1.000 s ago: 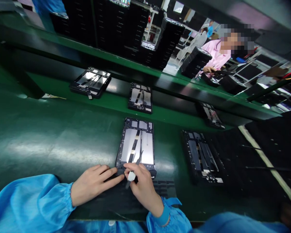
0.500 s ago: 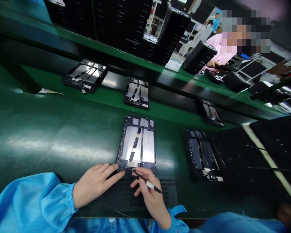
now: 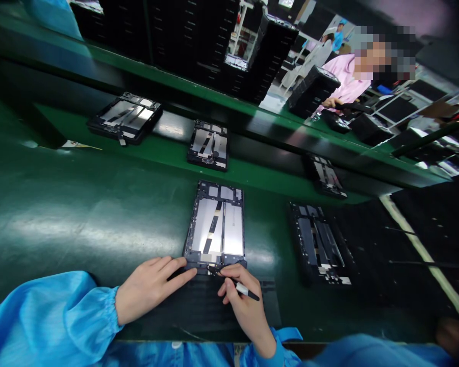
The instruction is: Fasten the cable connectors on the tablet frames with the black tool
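Note:
An opened tablet [image 3: 233, 229] with silver battery panels and a dark diagonal flex strip lies in front of me. My left hand [image 3: 153, 288] rests at its lower left corner, fingers apart, the fingertips touching the dark edge. Between the fingers of my right hand [image 3: 247, 300] is a thin black tool [image 3: 248, 291] with a white band, its tip end over the small parts at the tablet's bottom edge. The exact tip is hard to make out.
More opened tablets lie around: one at the right [image 3: 317, 244], others on the conveyor strip behind [image 3: 208, 145]. Black trays [image 3: 187, 41] stand on the green shelf [image 3: 168, 76]. A person in pink [image 3: 342, 76] is beyond it.
My right hand and the tool have shifted slightly right, uncovering more of the tablet's bottom edge. The tablets on the strip behind have moved left. My left hand has barely moved.

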The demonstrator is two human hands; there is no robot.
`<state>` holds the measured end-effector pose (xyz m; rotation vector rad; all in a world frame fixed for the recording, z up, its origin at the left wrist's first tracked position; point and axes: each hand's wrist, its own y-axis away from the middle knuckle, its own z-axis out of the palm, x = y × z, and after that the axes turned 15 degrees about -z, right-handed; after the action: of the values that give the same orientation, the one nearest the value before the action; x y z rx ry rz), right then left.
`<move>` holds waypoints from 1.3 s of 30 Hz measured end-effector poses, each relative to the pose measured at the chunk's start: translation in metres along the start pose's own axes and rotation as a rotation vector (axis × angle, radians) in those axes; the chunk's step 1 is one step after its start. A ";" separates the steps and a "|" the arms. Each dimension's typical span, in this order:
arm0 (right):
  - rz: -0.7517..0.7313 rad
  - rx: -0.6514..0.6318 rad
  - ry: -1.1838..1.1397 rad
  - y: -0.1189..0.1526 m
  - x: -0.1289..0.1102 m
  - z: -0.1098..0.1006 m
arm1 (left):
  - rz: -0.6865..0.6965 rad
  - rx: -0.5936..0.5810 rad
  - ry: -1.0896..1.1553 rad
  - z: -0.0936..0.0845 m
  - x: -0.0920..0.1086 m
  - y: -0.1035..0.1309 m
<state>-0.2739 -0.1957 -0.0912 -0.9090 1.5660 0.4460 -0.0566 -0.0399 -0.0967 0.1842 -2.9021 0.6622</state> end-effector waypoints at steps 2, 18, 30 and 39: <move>0.016 0.031 -0.013 0.000 -0.001 0.000 | 0.010 0.004 0.013 0.001 -0.003 0.003; -0.101 -0.200 -0.015 -0.012 -0.018 0.011 | 0.026 0.047 0.124 -0.001 -0.009 0.000; 0.199 0.019 -0.249 -0.021 -0.009 0.014 | -0.095 -0.100 0.188 -0.042 -0.009 0.034; 0.214 -0.077 -0.293 -0.026 -0.028 0.020 | -0.052 -0.129 0.187 -0.024 0.023 0.037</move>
<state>-0.2416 -0.1886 -0.0635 -0.6994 1.3869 0.7617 -0.0820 0.0017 -0.0868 0.1712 -2.7385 0.4549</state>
